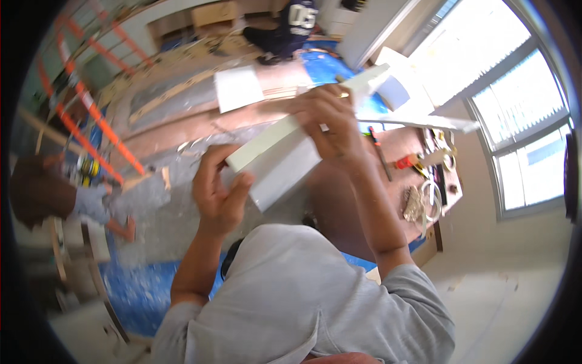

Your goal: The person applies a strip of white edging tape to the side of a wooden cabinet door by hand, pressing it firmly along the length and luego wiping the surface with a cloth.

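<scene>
I hold a long pale board [285, 170] in front of my chest, tilted so that its far end points up and to the right. Its narrow edge is whitish green, and the wider face below looks light grey. My left hand [221, 191] grips the near end, thumb against the grey face and fingers at the narrow edge. Farther along, my right hand [330, 118] is closed over the board's upper side; motion blurs it a little. Another thin white strip [424, 123] runs to the right behind my right wrist; whether it joins the board I cannot tell.
At right, a brown worktable [397, 142] carries a red tool [409, 162], a tape roll [448, 162] and cords. An orange ladder [91, 115] stands at left. Nearby a person [45, 188] bends beside a yellow-green power tool [90, 168]. Another person [285, 30] crouches at the back.
</scene>
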`<state>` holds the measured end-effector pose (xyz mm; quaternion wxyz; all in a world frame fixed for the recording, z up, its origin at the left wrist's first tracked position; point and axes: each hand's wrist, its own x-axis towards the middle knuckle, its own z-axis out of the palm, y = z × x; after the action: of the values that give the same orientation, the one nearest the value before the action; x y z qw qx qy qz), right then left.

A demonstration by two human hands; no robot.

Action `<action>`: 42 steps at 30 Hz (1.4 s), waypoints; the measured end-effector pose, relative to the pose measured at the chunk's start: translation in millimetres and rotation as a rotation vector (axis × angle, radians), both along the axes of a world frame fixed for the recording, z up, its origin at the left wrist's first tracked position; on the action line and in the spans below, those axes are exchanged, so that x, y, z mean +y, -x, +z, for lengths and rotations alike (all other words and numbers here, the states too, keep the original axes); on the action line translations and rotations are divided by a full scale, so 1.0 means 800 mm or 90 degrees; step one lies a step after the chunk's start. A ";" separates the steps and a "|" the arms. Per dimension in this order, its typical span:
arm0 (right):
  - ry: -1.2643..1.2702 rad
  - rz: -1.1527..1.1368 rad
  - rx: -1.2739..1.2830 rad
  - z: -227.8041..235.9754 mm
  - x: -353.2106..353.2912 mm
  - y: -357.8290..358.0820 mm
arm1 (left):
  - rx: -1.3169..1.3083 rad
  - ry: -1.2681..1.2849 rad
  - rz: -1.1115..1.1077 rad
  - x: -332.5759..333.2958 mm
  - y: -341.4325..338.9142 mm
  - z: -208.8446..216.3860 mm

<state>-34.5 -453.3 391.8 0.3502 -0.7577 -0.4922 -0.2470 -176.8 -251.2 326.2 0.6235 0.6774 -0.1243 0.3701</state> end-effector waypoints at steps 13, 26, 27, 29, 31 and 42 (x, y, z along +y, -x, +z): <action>0.053 0.001 0.019 0.004 -0.017 -0.005 | 0.041 0.045 -0.025 0.002 -0.001 0.009; 0.037 -0.259 -0.040 -0.015 -0.100 -0.063 | 0.025 -0.068 0.010 -0.007 0.007 0.013; 0.001 -0.284 -0.036 -0.020 -0.104 -0.073 | -0.039 -0.003 0.004 -0.012 0.003 0.003; -0.095 -0.258 0.034 -0.044 -0.115 -0.095 | -0.062 0.095 -0.031 -0.019 0.000 -0.009; -0.101 -0.253 0.040 -0.053 -0.114 -0.084 | -0.085 0.008 0.035 -0.017 0.004 -0.024; -0.085 -0.283 -0.010 -0.040 -0.094 -0.080 | -0.189 -0.263 0.217 -0.014 0.011 -0.048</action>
<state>29.2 -528.5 359.5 0.3329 -0.8206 -0.2986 -0.3558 -185.5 -262.3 287.6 0.3766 0.7392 -0.1713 0.5315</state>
